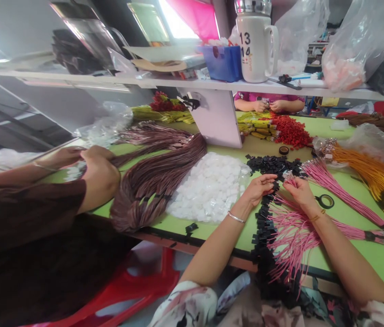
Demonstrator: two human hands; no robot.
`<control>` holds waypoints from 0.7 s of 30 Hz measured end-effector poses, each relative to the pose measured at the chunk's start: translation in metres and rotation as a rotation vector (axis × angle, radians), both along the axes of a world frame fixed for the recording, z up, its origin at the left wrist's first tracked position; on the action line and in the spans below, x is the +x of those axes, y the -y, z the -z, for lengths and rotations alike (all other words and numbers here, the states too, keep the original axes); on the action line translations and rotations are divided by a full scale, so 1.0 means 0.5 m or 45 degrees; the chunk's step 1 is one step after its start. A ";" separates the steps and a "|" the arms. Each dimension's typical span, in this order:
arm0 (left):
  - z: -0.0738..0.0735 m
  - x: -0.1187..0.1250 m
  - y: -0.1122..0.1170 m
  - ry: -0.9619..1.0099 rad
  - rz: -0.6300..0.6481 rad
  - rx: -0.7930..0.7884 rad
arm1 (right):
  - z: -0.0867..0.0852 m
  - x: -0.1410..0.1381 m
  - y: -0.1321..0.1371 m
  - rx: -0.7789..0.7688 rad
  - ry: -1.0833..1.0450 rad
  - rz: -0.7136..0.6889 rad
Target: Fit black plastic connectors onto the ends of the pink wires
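Observation:
My right hand (300, 194) is closed around a bunch of pink wires (290, 180), their metal-tipped ends sticking up from the fingers. Just left of it, my left hand (260, 188) has its thumb and fingers drawn close together; whatever is between them is too small to make out. Behind both hands lies a heap of small black connector housings (267, 164). More black housings (263, 227) run in a row down to the table edge, beside the loose pink wires (290, 236) spread below my right hand.
A bag of white connectors (209, 188) and a brown wire bundle (158, 181) lie to the left, near a co-worker's arms (100, 175). Black tape (324, 201), pink bundles (345, 193) and orange wires (376, 177) lie right. Above is a shelf (164, 82) with a mug (255, 50). Another person's hands (270, 105) show opposite.

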State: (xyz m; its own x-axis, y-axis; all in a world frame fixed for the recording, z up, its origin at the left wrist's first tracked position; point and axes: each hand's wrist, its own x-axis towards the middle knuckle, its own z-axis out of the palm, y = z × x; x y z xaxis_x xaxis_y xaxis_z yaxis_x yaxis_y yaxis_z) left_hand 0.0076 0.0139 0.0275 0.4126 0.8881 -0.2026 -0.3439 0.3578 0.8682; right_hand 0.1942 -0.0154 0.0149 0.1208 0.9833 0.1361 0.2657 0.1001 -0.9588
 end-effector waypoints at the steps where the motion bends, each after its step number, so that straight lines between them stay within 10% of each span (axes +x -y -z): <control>1: 0.001 -0.001 0.000 0.014 0.016 -0.015 | 0.000 0.000 0.000 -0.008 0.008 -0.001; 21: 0.012 -0.016 -0.006 -0.058 0.155 -0.009 | -0.037 -0.015 0.022 0.058 0.237 -0.117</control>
State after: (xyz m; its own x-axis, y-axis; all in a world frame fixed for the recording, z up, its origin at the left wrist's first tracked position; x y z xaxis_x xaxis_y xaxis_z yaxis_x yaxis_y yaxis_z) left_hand -0.0005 0.0171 0.0214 0.5073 0.8305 -0.2299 -0.2577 0.4008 0.8792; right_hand 0.1865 -0.0263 0.0336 -0.0004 0.9814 0.1921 0.4259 0.1739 -0.8879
